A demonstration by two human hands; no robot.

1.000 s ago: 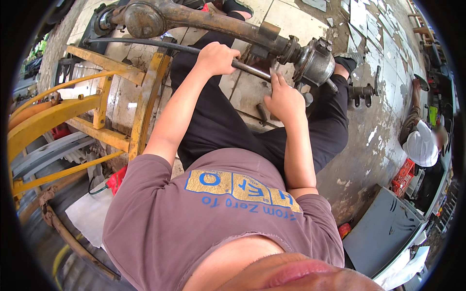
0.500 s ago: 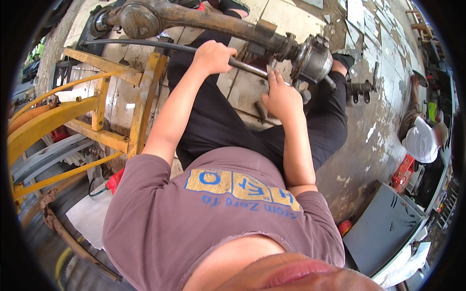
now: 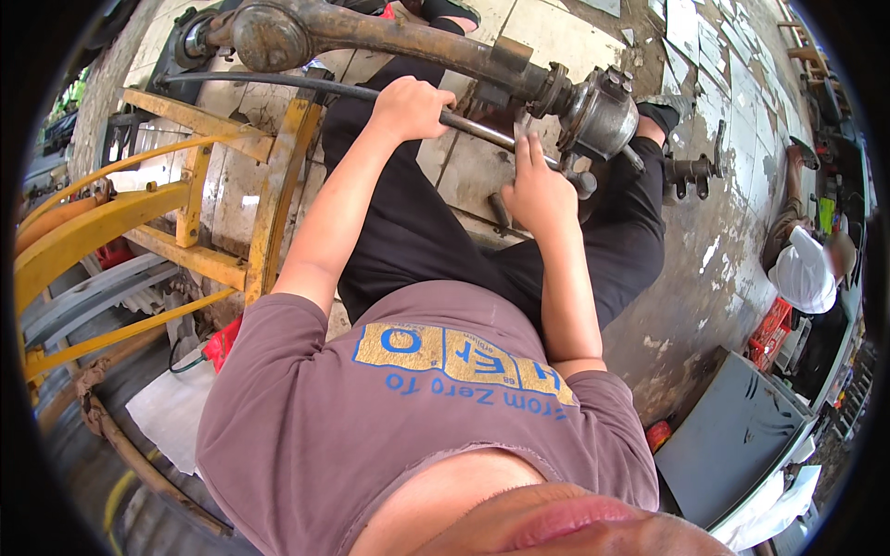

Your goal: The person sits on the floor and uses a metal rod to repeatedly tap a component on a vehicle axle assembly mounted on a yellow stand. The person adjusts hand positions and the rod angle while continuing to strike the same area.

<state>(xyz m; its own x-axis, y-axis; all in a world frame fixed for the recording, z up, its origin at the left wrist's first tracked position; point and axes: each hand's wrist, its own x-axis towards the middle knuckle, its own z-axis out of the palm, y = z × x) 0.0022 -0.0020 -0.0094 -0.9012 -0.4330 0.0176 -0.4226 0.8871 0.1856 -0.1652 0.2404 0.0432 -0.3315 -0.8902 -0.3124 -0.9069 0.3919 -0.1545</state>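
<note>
Hands on long steel bar (image 3: 482, 130) at upper centre of frame, under rusty axle (image 3: 436, 42); left hand (image 3: 408, 107) fingers clenched round bar; right hand (image 3: 538, 190) fingers rest extended near hub (image 3: 603, 116); best to keep bar seated, pull steadily.

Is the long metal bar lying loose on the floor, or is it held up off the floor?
Held up. The left hand grips the long metal bar mid-length, the right hand steadies it near the rusty axle hub, above the tiled floor.
</note>
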